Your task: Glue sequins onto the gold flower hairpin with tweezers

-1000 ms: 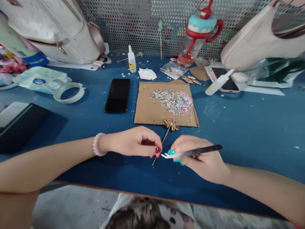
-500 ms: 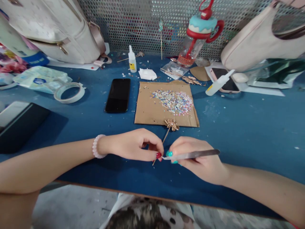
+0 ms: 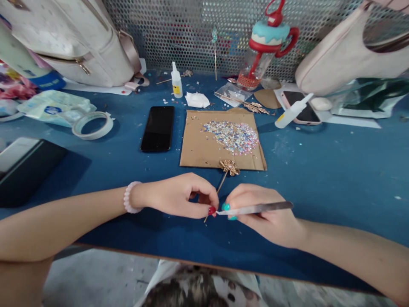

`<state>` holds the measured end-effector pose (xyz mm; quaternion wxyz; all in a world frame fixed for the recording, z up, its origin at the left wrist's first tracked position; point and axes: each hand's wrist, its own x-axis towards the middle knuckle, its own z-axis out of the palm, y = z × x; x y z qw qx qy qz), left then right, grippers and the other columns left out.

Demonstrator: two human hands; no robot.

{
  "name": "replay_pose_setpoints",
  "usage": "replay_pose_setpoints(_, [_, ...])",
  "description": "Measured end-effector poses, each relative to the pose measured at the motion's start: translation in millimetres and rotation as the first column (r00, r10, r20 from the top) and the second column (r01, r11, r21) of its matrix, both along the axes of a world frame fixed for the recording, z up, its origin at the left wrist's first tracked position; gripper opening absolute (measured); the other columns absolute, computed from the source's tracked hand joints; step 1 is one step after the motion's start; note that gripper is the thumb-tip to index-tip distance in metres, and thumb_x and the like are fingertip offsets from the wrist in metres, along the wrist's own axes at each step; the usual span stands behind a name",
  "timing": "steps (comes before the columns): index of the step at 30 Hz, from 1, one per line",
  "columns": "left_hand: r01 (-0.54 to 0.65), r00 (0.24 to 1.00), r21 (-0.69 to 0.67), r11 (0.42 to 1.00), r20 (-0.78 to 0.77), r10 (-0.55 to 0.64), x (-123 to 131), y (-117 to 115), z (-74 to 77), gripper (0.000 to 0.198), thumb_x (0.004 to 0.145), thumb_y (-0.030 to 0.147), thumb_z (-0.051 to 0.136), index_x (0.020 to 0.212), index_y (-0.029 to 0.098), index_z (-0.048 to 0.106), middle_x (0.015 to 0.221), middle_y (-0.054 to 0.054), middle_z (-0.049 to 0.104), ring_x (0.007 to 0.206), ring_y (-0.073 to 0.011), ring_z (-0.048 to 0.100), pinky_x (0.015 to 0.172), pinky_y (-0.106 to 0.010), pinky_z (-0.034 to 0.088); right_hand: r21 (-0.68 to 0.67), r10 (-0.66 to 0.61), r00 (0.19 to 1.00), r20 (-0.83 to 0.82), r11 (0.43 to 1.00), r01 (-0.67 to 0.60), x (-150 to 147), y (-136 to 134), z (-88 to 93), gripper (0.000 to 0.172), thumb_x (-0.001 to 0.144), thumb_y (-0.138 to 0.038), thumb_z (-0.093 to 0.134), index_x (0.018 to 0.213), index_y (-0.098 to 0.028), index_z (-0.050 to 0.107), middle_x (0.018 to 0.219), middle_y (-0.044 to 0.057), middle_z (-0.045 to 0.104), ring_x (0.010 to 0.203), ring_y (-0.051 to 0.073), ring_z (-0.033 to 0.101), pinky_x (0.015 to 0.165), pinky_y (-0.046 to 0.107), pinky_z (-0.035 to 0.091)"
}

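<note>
My left hand (image 3: 188, 198) is closed in a pinch, its red-nailed thumb and fingertips together beside a thin gold stick; whatever lies between the fingertips is too small to tell. My right hand (image 3: 262, 215) holds metal tweezers (image 3: 271, 207), whose tip points left and meets the left fingertips. The gold stick slants up to a gold flower head (image 3: 229, 167), which rests at the front edge of a cardboard piece (image 3: 194, 147). Small multicoloured sparkly gems (image 3: 234, 136) lie in a heap on that cardboard.
A black phone (image 3: 157, 128), a tape roll (image 3: 92, 125) and a dark case (image 3: 28, 166) are on the left. Behind stand a glue bottle (image 3: 177, 81) and a red-lidded cup (image 3: 263, 47). Another glue bottle (image 3: 292, 113) leans on a pink phone at the right.
</note>
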<state>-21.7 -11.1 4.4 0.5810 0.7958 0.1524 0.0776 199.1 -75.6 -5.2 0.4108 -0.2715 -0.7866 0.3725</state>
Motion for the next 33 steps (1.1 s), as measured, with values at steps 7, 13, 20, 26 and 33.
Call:
replay_pose_setpoints(7, [0.010, 1.000, 0.012, 1.000, 0.018, -0.010, 0.0, 2.0, -1.2, 0.013, 0.080, 0.009, 0.056, 0.085, 0.014, 0.066, 0.076, -0.002, 0.067, 0.065, -0.0102, 0.058, 0.059, -0.017, 0.042, -0.009, 0.003, 1.000, -0.013, 1.000, -0.003, 0.1, 0.0, -0.7, 0.009, 0.084, -0.008, 0.060, 0.088, -0.014, 0.065, 0.080, 0.005, 0.068, 0.075, 0.010, 0.062, 0.068, 0.020, 0.050])
replay_pose_setpoints(13, [0.014, 1.000, 0.020, 1.000, 0.020, -0.014, -0.2, 2.8, -0.2, 0.013, 0.081, 0.011, 0.055, 0.086, 0.014, 0.067, 0.076, -0.003, 0.067, 0.065, -0.0109, 0.057, 0.058, -0.018, 0.042, -0.021, 0.001, 1.000, -0.019, 1.000, -0.002, -1.5, 0.6, 0.8, 0.008, 0.086, -0.010, 0.059, 0.088, -0.015, 0.065, 0.080, 0.004, 0.068, 0.074, 0.010, 0.062, 0.067, 0.021, 0.050])
replay_pose_setpoints(20, [0.020, 1.000, 0.025, 0.999, 0.017, -0.020, -1.6, 3.2, -1.7, 0.013, 0.081, 0.012, 0.056, 0.087, 0.014, 0.067, 0.078, -0.004, 0.067, 0.066, -0.0114, 0.058, 0.060, -0.019, 0.042, -0.016, 0.009, 1.000, -0.003, 1.000, -0.009, -2.1, 1.0, 3.3, 0.008, 0.088, -0.012, 0.058, 0.087, -0.015, 0.066, 0.079, 0.004, 0.068, 0.074, 0.010, 0.062, 0.067, 0.021, 0.050])
replay_pose_setpoints(26, [0.024, 1.000, 0.035, 0.999, 0.011, -0.024, -3.4, 4.1, -4.4, 0.012, 0.084, 0.017, 0.057, 0.088, 0.013, 0.067, 0.075, -0.004, 0.065, 0.064, -0.0108, 0.055, 0.059, -0.019, 0.041, -0.022, 0.001, 1.000, -0.015, 1.000, -0.002, -2.4, 2.1, -0.4, 0.009, 0.086, -0.011, 0.058, 0.088, -0.016, 0.065, 0.081, 0.004, 0.068, 0.075, 0.011, 0.062, 0.068, 0.023, 0.050])
replay_pose_setpoints(33, [0.020, 1.000, 0.032, 0.999, 0.005, -0.020, -3.7, 5.6, -8.4, 0.012, 0.082, 0.017, 0.058, 0.090, 0.014, 0.067, 0.076, -0.003, 0.064, 0.063, -0.0094, 0.053, 0.056, -0.017, 0.040, 0.021, -0.026, 0.999, 0.020, 0.999, 0.026, -2.1, 1.2, -1.0, 0.009, 0.087, -0.013, 0.057, 0.088, -0.017, 0.064, 0.079, 0.004, 0.068, 0.073, 0.012, 0.062, 0.066, 0.025, 0.051])
